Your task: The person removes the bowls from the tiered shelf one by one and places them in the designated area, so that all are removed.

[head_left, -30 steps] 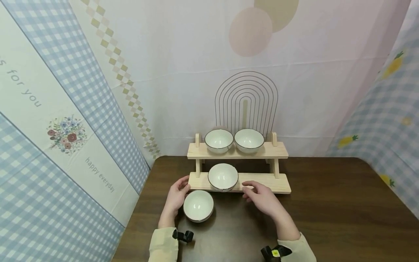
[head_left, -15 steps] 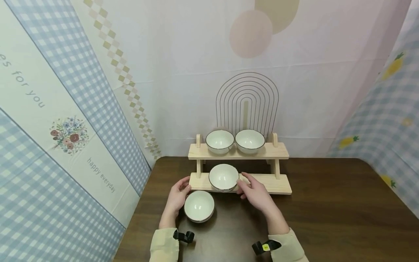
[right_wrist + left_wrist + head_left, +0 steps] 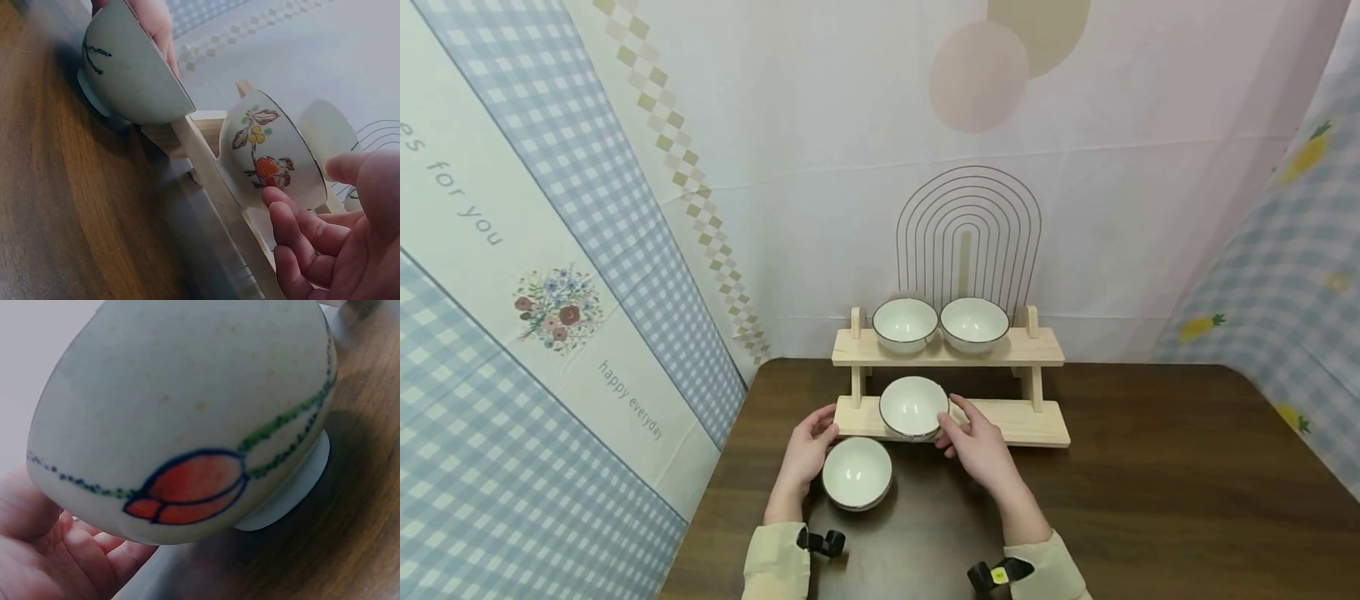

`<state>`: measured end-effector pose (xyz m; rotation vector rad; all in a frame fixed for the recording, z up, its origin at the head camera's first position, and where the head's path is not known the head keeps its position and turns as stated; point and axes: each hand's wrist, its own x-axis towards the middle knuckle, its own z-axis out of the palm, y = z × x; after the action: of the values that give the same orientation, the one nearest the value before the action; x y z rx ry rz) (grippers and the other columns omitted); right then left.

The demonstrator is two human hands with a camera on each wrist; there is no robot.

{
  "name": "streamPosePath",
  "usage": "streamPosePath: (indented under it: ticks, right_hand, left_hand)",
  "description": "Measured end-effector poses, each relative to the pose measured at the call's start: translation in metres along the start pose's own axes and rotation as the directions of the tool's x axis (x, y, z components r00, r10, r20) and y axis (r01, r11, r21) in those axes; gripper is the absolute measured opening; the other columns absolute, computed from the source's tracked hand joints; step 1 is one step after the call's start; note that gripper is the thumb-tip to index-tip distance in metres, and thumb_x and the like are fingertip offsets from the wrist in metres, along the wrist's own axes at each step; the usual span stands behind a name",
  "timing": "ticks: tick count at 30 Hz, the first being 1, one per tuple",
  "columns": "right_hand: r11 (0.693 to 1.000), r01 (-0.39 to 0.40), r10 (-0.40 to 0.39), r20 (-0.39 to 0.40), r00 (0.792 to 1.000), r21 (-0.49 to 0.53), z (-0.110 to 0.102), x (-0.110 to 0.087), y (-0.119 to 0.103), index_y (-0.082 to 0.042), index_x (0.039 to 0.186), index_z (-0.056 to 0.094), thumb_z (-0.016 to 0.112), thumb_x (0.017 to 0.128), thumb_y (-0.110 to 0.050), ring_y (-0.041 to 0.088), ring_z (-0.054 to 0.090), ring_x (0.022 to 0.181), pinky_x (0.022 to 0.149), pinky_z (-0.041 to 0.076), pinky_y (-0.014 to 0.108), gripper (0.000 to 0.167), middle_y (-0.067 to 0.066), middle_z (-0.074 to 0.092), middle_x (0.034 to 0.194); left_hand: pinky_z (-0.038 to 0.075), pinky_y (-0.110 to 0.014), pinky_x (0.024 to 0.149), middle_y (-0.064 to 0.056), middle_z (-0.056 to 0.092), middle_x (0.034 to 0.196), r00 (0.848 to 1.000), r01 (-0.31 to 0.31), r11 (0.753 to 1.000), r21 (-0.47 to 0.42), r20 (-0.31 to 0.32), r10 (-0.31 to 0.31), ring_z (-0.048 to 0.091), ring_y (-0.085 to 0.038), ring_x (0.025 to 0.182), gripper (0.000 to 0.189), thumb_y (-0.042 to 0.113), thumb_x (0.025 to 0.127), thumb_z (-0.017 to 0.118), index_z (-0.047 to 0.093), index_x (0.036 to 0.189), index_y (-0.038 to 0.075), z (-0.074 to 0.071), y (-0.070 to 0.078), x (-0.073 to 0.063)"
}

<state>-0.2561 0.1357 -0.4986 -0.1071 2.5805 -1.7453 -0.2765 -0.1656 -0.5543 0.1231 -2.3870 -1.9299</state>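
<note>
My right hand (image 3: pixel 981 450) pinches the right side of a white bowl (image 3: pixel 913 406) on the lower shelf board, thumb at its dark rim, fingers against the outer wall. The right wrist view shows red fruit and leaves painted on this bowl (image 3: pixel 265 150). My left hand (image 3: pixel 805 446) has bent fingers at the left end of the wooden two-tier rack (image 3: pixel 1007 421); whether they grip it is unclear. Just right of that hand, another white bowl (image 3: pixel 857 472) stands on the table. Its wall (image 3: pixel 175 394) carries a red bud and hides part of my left hand in the left wrist view.
Side by side on the upper board stand two more white bowls, a left one (image 3: pixel 905 325) and a right one (image 3: pixel 974 324). The dark wooden table (image 3: pixel 1165 467) extends to both sides. Behind the rack hangs a pale patterned cloth (image 3: pixel 820 208).
My right hand has moved left and slightly up from beside the lower-board bowl to its rim and now pinches it. The left hand and the bowls have stayed put.
</note>
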Motion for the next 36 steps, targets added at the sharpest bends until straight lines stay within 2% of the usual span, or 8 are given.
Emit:
streamPosePath:
  ticks: [11, 19, 28, 36]
  right_hand:
    - [0.999, -0.006, 0.007, -0.011, 1.000, 0.048, 0.009, -0.008, 0.002, -0.004, 0.161, 0.042, 0.063, 0.110, -0.029, 0.021, 0.071, 0.068, 0.084, 0.057, 0.040, 0.061, 0.006, 0.076, 0.081]
    - [0.992, -0.005, 0.006, -0.007, 1.000, 0.128, 0.020, -0.010, 0.005, -0.003, 0.162, 0.040, 0.063, 0.110, -0.025, 0.026, 0.072, 0.067, 0.078, 0.060, 0.039, 0.061, 0.009, 0.076, 0.079]
    - [0.991, -0.010, 0.010, -0.006, 1.000, 0.136, 0.025, -0.013, 0.003, -0.001, 0.164, 0.035, 0.062, 0.110, -0.024, 0.027, 0.073, 0.069, 0.079, 0.060, 0.038, 0.065, 0.009, 0.075, 0.080]
    - [0.987, -0.023, 0.024, -0.005, 1.000, 0.160, 0.029, -0.016, 0.001, -0.003, 0.165, 0.034, 0.062, 0.110, -0.024, 0.030, 0.073, 0.070, 0.079, 0.060, 0.039, 0.065, 0.010, 0.076, 0.081]
  left_hand:
    - [0.057, -0.045, 0.098, -0.023, 0.067, 0.129, 1.000, 0.004, 1.000, 0.006, 0.017, -0.004, 0.065, -0.033, 0.118, 0.038, 0.004, 0.109, 0.059, 0.061, 0.146, -0.002, -0.002, 0.003, -0.003]
    - [0.056, -0.048, 0.099, -0.023, 0.067, 0.128, 1.000, 0.004, 1.000, 0.004, 0.028, -0.004, 0.065, -0.032, 0.117, 0.038, 0.004, 0.109, 0.060, 0.061, 0.146, -0.003, -0.005, 0.001, -0.005]
    - [0.057, -0.039, 0.094, -0.022, 0.068, 0.127, 0.999, -0.007, 1.000, 0.012, 0.032, 0.006, 0.066, -0.029, 0.114, 0.038, 0.003, 0.108, 0.060, 0.061, 0.145, -0.003, -0.010, 0.001, -0.006]
    - [0.056, -0.045, 0.098, -0.023, 0.067, 0.128, 0.999, -0.010, 1.000, -0.002, 0.041, 0.010, 0.066, -0.032, 0.116, 0.038, 0.004, 0.109, 0.060, 0.060, 0.146, -0.003, -0.013, -0.001, -0.006]
